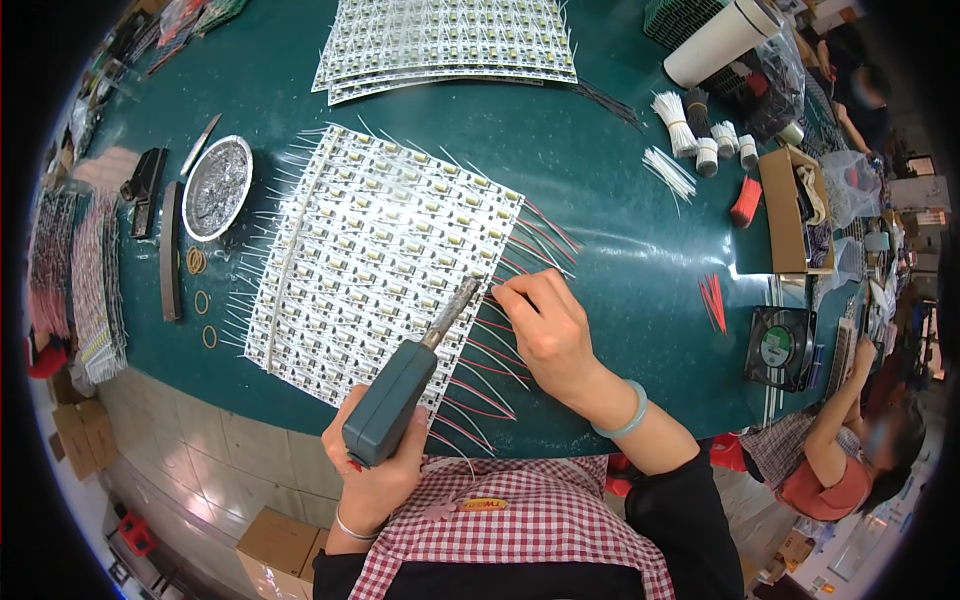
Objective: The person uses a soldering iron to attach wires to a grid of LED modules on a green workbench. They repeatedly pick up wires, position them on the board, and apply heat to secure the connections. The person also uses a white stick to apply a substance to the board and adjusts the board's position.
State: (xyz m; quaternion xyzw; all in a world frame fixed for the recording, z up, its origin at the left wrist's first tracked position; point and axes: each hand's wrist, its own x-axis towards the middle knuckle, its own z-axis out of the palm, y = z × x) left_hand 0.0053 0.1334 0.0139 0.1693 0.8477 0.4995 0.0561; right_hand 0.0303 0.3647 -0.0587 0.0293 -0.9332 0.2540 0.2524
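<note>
A white circuit board panel point(375, 250) covered in rows of small components lies tilted on the green table in front of me. Thin red, white and dark wires stick out along its right edge, and pale ones along its left. My left hand point(385, 460) is wrapped round the dark green handle of a soldering gun point(390, 400), whose metal tip reaches the panel's right edge. Close beside that tip, my right hand point(545, 325) has its thumb and forefinger pinched at a red wire point(508, 298). The pinch point itself is partly covered by the fingers.
More panels point(450, 45) are stacked at the back. At left are a foil-lined bowl point(218, 188), a dark bar point(172, 250) and rubber bands point(203, 302). Wire bundles point(673, 125), a white tumbler point(722, 42), a cardboard box point(783, 215) and a fan point(780, 347) stand right. A co-worker point(840, 450) sits at right.
</note>
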